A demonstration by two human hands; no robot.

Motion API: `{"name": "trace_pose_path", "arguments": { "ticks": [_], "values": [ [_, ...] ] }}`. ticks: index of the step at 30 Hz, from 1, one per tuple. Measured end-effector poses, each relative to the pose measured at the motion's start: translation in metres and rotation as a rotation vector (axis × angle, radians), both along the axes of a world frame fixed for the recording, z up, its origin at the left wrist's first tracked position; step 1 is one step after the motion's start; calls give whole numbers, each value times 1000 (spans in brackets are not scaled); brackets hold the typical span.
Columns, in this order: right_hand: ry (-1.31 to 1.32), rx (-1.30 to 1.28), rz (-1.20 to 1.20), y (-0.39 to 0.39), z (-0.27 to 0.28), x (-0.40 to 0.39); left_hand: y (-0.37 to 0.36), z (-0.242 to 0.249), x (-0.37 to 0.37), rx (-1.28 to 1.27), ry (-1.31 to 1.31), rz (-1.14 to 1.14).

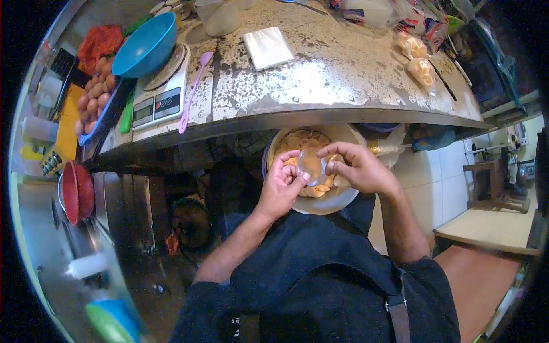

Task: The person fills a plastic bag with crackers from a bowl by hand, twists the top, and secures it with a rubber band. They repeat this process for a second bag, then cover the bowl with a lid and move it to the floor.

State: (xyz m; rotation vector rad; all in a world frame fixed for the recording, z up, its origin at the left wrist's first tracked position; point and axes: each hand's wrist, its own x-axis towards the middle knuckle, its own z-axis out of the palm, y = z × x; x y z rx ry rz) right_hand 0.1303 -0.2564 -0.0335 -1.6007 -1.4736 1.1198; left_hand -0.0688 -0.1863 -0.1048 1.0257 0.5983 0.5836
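Note:
My left hand (pixel 281 184) and my right hand (pixel 361 167) are closed on opposite sides of a small clear plastic bag (pixel 311 164). The thumb and fingers of each hand pinch its edge, and its mouth looks spread. Right below is a round whitish bucket (pixel 337 204) holding yellow-orange pieces (pixel 322 189), too small to name for certain. Some of the pieces are hidden by my hands and the bag.
Beyond the bucket runs a worn metal counter (pixel 229 86). On it are a stack of white bags (pixel 267 48), a pink spoon (pixel 196 91), a scale (pixel 160 106), a blue bowl (pixel 146 48) and filled bags (pixel 417 60). Eggs (pixel 94 97) sit at the left.

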Motion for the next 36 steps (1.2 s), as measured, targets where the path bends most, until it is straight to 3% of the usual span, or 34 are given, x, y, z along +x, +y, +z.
{"name": "trace_pose_path", "arguments": {
  "ticks": [6, 19, 21, 23, 26, 28, 29, 31, 36],
  "values": [
    [105, 183, -275, 16, -8, -11, -1, 1, 1, 5, -11, -8],
    [384, 192, -526, 32, -15, -24, -1, 6, 0, -50, -8, 11],
    [-250, 393, -391, 33, -10, -27, -2, 2, 1, -46, -18, 3],
    [-314, 393, -365, 32, -7, -32, -2, 0, 4, -60, -77, 14],
    [-528, 627, -285, 35, -13, -34, -2, 3, 0, -44, -49, -1],
    [-286, 478, -385, 36, -11, -34, -1, -4, -2, -40, -50, 5],
    [-284, 475, -385, 35, -9, -35, -2, -7, -2, -37, -51, 6],
    [214, 305, -499, 37, -3, -36, -3, -2, 0, -43, -58, 5],
    [504, 323, -452, 43, -7, -51, -2, 3, 2, 1, -28, 7]
  ]
}}
